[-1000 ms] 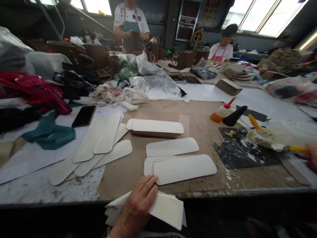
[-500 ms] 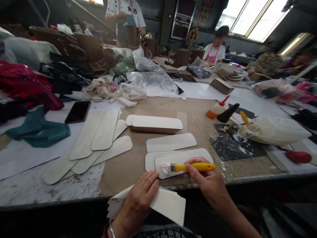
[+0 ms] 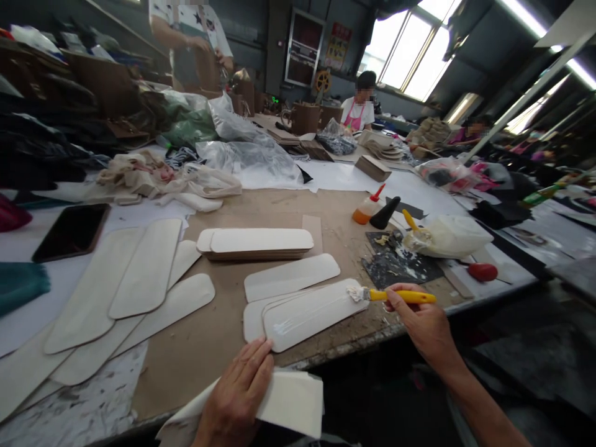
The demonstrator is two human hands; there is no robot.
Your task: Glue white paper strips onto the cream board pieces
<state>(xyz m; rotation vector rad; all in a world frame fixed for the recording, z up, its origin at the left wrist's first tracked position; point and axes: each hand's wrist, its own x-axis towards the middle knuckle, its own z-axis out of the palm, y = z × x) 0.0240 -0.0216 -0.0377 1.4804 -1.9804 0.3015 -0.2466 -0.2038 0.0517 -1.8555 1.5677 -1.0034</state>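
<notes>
Cardboard-covered workbench (image 3: 186,372); hands apart: right hand (image 3: 421,323) gripping yellow-handled brush (image 3: 403,297), left hand (image 3: 235,397) over pale strips (image 3: 288,400), grip hidden, wrist cut off.

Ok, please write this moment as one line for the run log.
left hand: on pale sheets | right hand: holds yellow-handled brush | bristles: at end of pale strip

Layout on the counter (image 3: 367,332), seen from my seat. At 6 o'clock, my left hand (image 3: 235,397) lies on a sheaf of board strips (image 3: 291,400). At 4 o'clock, my right hand (image 3: 421,323) holds a glue brush (image 3: 403,297) over the end of the top strip (image 3: 311,315). At 12 o'clock, a stack of strips (image 3: 255,244) sits on a cardboard sheet (image 3: 195,366). At 10 o'clock lie fanned strips (image 3: 116,292), a phone (image 3: 71,232) just behind them. At 2 o'clock, a glue bottle (image 3: 367,210) stands behind a mat (image 3: 395,261), a plastic bag (image 3: 447,236) to its right.
</notes>
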